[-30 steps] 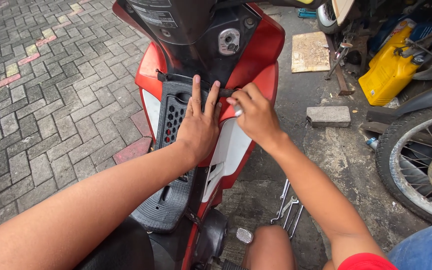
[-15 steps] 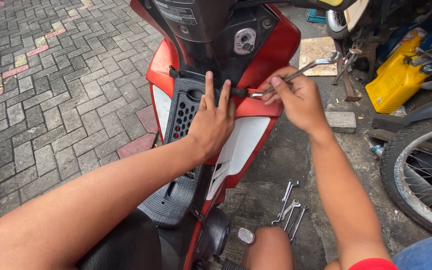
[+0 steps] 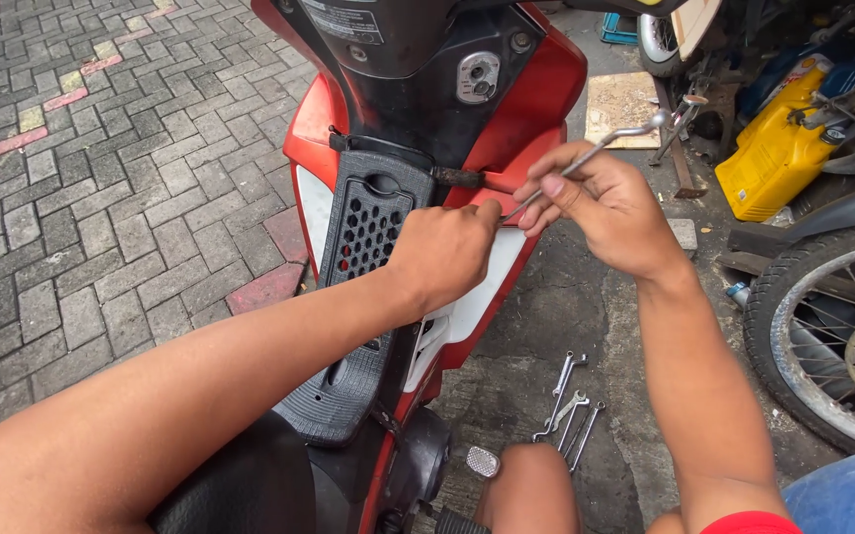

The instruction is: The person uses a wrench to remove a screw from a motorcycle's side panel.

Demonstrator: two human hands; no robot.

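Note:
A red and white scooter point(image 3: 536, 89) stands in front of me, with a black perforated footboard panel point(image 3: 373, 222) down its middle. My left hand point(image 3: 447, 252) is closed into a loose fist on the red and white side cover, fingertips pinching near the tool's tip. My right hand point(image 3: 605, 208) grips a long bent metal wrench point(image 3: 610, 138), its tip set against the cover's upper edge by my left fingers. What the left fingertips pinch is hidden.
Several spanners point(image 3: 571, 405) lie on the concrete by my knee point(image 3: 531, 489). A motorcycle wheel point(image 3: 833, 336) stands at right, a yellow jerrycan point(image 3: 769, 148) and a flat board point(image 3: 620, 104) behind. Brick paving point(image 3: 101, 198) spreads to the left.
My left hand went from flat with spread fingers to a closed fist on the cover. My right hand drew back to the right, and the wrench came into view in it.

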